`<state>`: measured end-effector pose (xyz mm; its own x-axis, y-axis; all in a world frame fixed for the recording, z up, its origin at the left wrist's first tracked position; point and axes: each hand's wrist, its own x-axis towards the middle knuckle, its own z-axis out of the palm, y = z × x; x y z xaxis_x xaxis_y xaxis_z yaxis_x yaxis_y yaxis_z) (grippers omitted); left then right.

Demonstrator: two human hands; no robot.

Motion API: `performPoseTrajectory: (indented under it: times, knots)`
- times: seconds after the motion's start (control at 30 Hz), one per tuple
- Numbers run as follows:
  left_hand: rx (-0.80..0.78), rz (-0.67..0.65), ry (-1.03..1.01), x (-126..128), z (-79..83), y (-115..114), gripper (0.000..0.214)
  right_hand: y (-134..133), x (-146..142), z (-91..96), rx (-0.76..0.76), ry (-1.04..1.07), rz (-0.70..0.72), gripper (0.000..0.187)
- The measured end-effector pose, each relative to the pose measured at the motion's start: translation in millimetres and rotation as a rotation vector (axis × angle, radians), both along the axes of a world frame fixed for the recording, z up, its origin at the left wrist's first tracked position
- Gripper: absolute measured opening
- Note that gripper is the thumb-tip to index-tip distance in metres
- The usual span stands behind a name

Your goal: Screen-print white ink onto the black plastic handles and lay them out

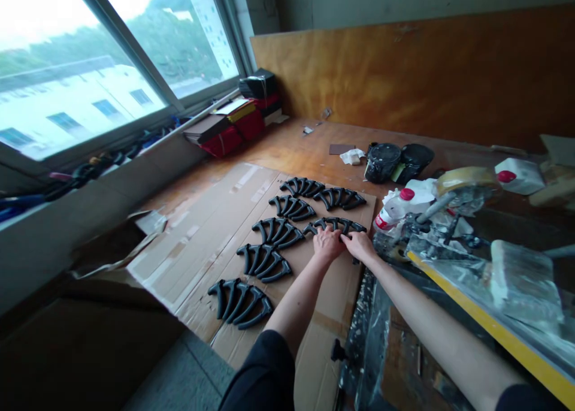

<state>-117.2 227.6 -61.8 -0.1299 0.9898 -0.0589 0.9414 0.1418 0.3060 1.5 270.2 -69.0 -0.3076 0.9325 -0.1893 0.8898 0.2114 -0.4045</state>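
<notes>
Black moulded arch-shaped pieces [277, 232], seven in all, lie spread across a flattened cardboard sheet [202, 261]. Toward the sheet's right side, the left hand [327, 245] and right hand [358, 245] rest half-curled on one piece [335, 224], fingers over its lower edge; whether the hands grip it cannot be told. Just beyond the sheet's right edge stands a white plastic bottle [398, 206] with a red cap, near a roll of tape [467, 180].

Daylight is streaming through the wide window [90, 81], and a plywood board [390, 81] is standing behind the worktop [287, 141].
</notes>
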Motion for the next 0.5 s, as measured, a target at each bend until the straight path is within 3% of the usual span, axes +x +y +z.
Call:
performPoseTrajectory:
  times: [0.17, 0.3, 0.4, 0.47, 0.5]
  knots:
    - [-0.028, 0.008, -0.023, -6.0, -16.1, 17.5, 0.034, 12.2, -3.1, -15.6, -0.007, 0.037, 0.008, 0.049]
    - [0.055, 0.025, -0.096, -12.6, -7.2, 12.8, 0.051, -0.9, 3.1, -5.5, 0.05, 0.15, 0.042, 0.055]
    - [0.174, 0.061, -0.495, 1.7, 31.6, -6.6, 0.028, -32.7, 31.0, 7.9, 0.184, 0.352, 0.108, 0.036]
    - [0.22, 0.06, -0.975, 22.7, 79.3, -33.1, 0.025, -64.0, 60.8, 14.9, 0.265, 0.471, 0.143, 0.026]
    - [0.23, -0.007, -1.249, 35.1, 108.5, -51.1, 0.026, -81.9, 77.7, 17.4, 0.304, 0.507, 0.137, 0.022]
